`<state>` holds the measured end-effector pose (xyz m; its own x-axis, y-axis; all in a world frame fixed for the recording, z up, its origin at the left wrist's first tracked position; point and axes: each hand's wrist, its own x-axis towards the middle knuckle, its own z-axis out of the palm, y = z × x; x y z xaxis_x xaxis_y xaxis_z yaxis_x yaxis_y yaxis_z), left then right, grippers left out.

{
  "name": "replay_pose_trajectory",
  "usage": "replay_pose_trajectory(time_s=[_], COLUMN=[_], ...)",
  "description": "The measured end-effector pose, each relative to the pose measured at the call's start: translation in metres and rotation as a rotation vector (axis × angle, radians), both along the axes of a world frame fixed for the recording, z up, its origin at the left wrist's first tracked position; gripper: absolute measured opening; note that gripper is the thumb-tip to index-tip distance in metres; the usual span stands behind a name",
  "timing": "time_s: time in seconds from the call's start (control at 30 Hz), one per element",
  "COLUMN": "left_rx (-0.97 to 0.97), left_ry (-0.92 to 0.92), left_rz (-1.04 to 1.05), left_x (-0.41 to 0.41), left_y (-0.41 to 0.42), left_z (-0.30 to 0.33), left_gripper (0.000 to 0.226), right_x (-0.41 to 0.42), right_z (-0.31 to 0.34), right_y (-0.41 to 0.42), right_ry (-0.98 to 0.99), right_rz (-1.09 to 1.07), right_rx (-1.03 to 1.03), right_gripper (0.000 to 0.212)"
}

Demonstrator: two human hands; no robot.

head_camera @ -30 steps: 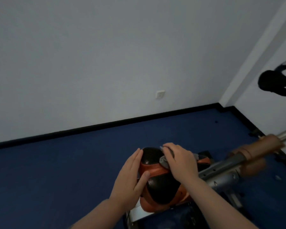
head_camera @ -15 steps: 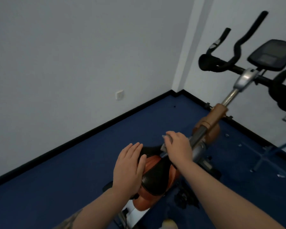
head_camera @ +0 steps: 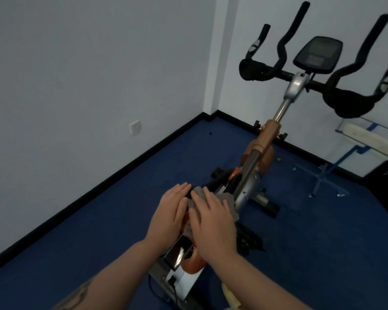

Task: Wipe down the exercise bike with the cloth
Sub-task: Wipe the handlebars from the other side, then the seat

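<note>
The exercise bike point(head_camera: 250, 173) stands on blue floor, its black handlebars point(head_camera: 343, 97) and console point(head_camera: 317, 53) at the upper right. Its orange and black seat point(head_camera: 192, 262) is mostly hidden under my hands. A grey cloth point(head_camera: 230, 205) lies over the seat top. My right hand point(head_camera: 213, 222) lies flat on the cloth, fingers spread, pressing it down. My left hand point(head_camera: 169, 214) rests flat against the left side of the seat, fingers together, touching the cloth's edge.
White walls meet in a corner behind the bike, with a wall socket point(head_camera: 135, 127) on the left wall. A clear stand with blue legs point(head_camera: 365, 142) is at the right, near the handlebars. Open blue floor point(head_camera: 99, 220) lies left of the bike.
The view has swung right and up, bringing the whole handlebars and console into sight. Both hands slid further over the seat, the right one now flat on the cloth.
</note>
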<state>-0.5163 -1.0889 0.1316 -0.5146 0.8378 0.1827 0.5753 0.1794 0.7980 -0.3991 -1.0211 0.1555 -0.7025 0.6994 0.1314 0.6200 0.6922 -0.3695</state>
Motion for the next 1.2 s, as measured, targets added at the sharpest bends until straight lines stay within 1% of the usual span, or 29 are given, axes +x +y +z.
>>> replay_pose_trajectory(time_s=[0.03,0.1,0.13,0.2,0.27,0.37,0.43,0.47,0.53,0.67,0.73,0.8,0.9,1.0,1.13,1.2], left_rx=[-0.002,-0.017,-0.026,-0.032,-0.027,-0.046,-0.059,-0.062,-0.066,-0.104,-0.138,-0.172,-0.201,-0.206,-0.208,-0.204], left_ry=[0.000,0.022,0.038,0.062,0.065,0.062,0.049,0.047,0.054,0.074,0.095,0.104,0.062,-0.007,0.025,0.051], left_rz=[-0.005,-0.012,-0.012,-0.010,-0.007,-0.023,-0.039,-0.041,-0.033,-0.014,0.000,0.027,0.046,0.065,0.091,0.092], left_x=[0.000,-0.002,-0.002,-0.002,-0.003,-0.007,-0.009,-0.009,-0.009,-0.009,-0.007,-0.004,-0.004,-0.005,-0.003,-0.003], left_y=[0.000,0.000,0.000,0.001,0.002,0.002,0.002,0.003,0.003,0.005,0.007,0.009,0.012,0.012,0.014,0.013], left_z=[0.000,0.000,0.000,0.001,0.002,0.000,-0.001,-0.002,-0.003,-0.002,0.001,0.002,0.005,0.005,0.002,0.001], left_gripper=[0.045,0.049,0.051,0.049,0.043,0.042,0.043,0.043,0.043,0.043,0.044,0.044,0.045,0.044,0.045,0.044], right_x=[0.007,0.019,0.022,0.018,0.003,-0.006,0.005,0.011,0.017,0.000,-0.005,-0.001,0.014,0.015,-0.002,-0.003], right_z=[-0.001,-0.003,-0.005,-0.004,0.002,0.004,-0.001,-0.003,-0.006,0.005,0.008,0.006,-0.002,-0.001,0.011,0.010], right_y=[-0.005,0.000,0.007,0.023,0.034,0.025,0.005,-0.003,-0.005,0.024,0.034,0.031,0.010,0.022,0.060,0.056], right_ry=[0.022,0.053,0.066,0.109,0.101,-0.005,-0.020,-0.022,-0.044,-0.056,-0.086,-0.128,-0.164,-0.163,-0.183,-0.166], right_rz=[0.029,0.019,-0.030,-0.176,-0.282,-0.297,-0.220,-0.181,-0.143,-0.202,-0.205,-0.151,0.009,0.112,0.001,-0.038], right_rx=[0.006,-0.067,-0.131,-0.278,-0.356,-0.275,-0.186,-0.177,-0.210,-0.322,-0.304,-0.256,-0.093,-0.041,-0.132,-0.154], right_gripper=[0.052,0.057,0.058,0.052,0.048,0.051,0.057,0.061,0.066,0.058,0.057,0.056,0.058,0.056,0.055,0.056])
